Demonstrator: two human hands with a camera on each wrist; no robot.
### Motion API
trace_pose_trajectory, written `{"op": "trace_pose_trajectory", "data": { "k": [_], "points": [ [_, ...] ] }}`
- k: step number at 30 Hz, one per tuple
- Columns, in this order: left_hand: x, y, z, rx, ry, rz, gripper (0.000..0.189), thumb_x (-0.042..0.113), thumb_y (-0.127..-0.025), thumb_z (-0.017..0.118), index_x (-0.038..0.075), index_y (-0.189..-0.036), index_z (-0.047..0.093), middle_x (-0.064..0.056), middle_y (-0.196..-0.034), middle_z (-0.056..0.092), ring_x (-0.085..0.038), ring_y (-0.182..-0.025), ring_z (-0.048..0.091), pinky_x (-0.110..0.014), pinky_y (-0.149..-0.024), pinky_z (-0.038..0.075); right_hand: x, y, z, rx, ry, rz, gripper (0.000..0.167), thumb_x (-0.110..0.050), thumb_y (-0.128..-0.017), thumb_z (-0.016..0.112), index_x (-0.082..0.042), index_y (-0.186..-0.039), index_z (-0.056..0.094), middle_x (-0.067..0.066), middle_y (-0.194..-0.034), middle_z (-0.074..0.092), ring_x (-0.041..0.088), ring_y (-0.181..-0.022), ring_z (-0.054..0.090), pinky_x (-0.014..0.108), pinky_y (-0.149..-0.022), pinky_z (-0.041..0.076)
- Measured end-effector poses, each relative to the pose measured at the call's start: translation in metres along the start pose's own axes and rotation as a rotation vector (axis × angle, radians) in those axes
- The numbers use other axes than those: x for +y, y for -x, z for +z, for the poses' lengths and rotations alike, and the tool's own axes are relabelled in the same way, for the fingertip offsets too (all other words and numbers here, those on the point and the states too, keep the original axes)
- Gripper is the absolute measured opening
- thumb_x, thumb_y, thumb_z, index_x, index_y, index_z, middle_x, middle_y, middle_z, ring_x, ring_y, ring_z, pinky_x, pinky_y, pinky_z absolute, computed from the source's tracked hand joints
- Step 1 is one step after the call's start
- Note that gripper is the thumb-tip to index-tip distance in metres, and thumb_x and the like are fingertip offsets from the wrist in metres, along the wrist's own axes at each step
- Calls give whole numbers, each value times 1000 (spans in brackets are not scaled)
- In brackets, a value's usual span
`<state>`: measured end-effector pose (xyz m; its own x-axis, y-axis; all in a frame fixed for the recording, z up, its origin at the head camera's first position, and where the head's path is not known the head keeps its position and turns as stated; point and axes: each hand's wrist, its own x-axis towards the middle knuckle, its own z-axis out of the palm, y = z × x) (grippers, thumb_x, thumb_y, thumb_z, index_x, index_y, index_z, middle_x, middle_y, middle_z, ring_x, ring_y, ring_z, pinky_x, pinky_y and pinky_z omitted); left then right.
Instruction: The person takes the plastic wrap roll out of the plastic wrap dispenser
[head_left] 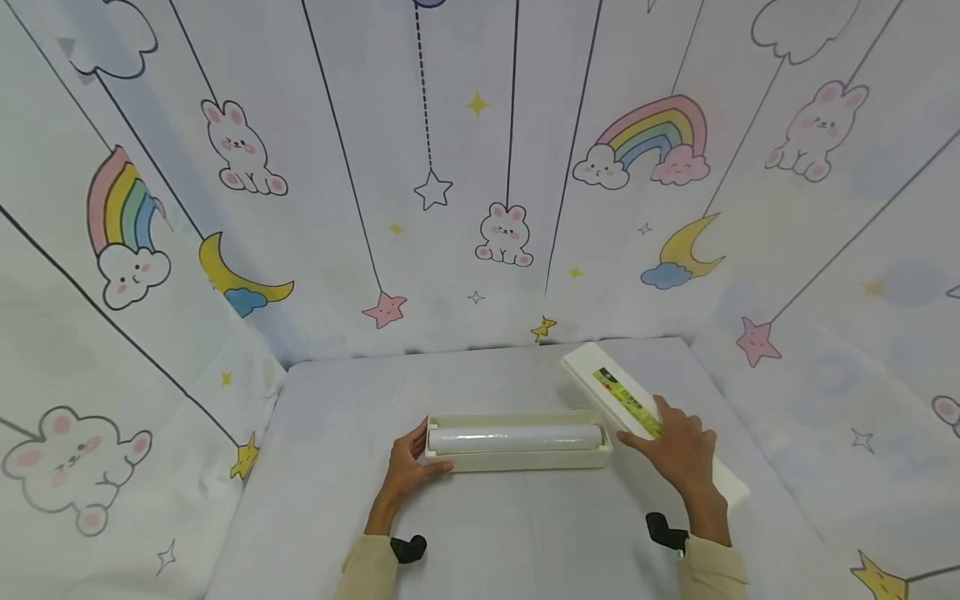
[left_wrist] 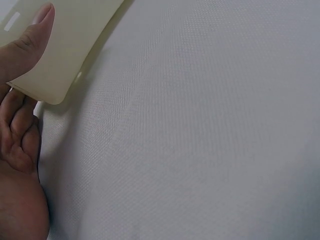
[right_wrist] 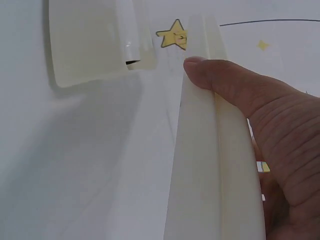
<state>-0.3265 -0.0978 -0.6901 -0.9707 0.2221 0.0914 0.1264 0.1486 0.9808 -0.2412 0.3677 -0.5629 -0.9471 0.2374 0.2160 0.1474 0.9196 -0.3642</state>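
Note:
A long cream box (head_left: 517, 461) lies lengthwise on the table, its top uncovered, with a shiny roll of clear wrap (head_left: 517, 437) inside. My left hand (head_left: 407, 467) grips the box's left end, thumb on the front wall and fingers behind. In the left wrist view that thumb (left_wrist: 35, 37) presses the box's side (left_wrist: 70, 55). To the right, my right hand (head_left: 682, 446) holds the long cream lid (head_left: 592, 364), which slants and bears a green and yellow label. The right wrist view shows the thumb on the near face of the lid (right_wrist: 200, 150), beside the box's end (right_wrist: 90, 45).
A white cloth covers the table (head_left: 322, 500). Behind it and at both sides hang pale cloth walls (head_left: 337, 167) printed with rabbits, stars and rainbows. A dark wrist camera (head_left: 408, 548) sits by the left cuff, another (head_left: 663, 531) by the right.

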Motion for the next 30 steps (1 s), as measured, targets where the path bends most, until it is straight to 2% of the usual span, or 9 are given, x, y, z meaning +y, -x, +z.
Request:
{"op": "trace_pose_trajectory", "data": {
  "k": [4,12,17,23,30],
  "points": [
    [-2,-1,-1,8,12,-12,109,8,-76,100,-2,-166,40,-20,-168,49,-40,-157,48,-34,-132,40,5,1,-2,19,-6,-4,103,-58,-84,89,2,-158,50,30,-118,72,41,-90,59,54,-72,42],
    [-5,-1,-3,16,-24,47,109,11,-74,102,-7,-163,42,-27,-164,50,-48,-152,51,-32,-127,46,13,1,-4,28,10,4,102,-57,-83,89,2,-157,51,30,-115,73,43,-89,61,56,-72,44],
    [-6,-3,-3,12,2,7,111,12,-74,102,-3,-165,42,-22,-166,51,-44,-154,50,-32,-129,43,16,2,-3,30,21,17,105,-59,-82,89,3,-157,50,31,-116,72,44,-90,61,58,-73,44],
    [-4,-3,-2,7,-15,9,110,10,-75,102,-4,-165,40,-24,-166,49,-45,-155,49,-47,-130,41,17,4,-5,34,30,34,104,-58,-83,89,4,-157,51,32,-115,72,44,-90,61,59,-74,45],
    [-4,-3,-1,-8,3,-29,110,6,-76,100,-1,-167,39,-19,-169,48,-39,-159,46,-47,-133,34,24,8,-4,31,34,57,107,-60,-82,89,5,-157,50,32,-116,71,45,-91,61,60,-74,44]
  ]
}}
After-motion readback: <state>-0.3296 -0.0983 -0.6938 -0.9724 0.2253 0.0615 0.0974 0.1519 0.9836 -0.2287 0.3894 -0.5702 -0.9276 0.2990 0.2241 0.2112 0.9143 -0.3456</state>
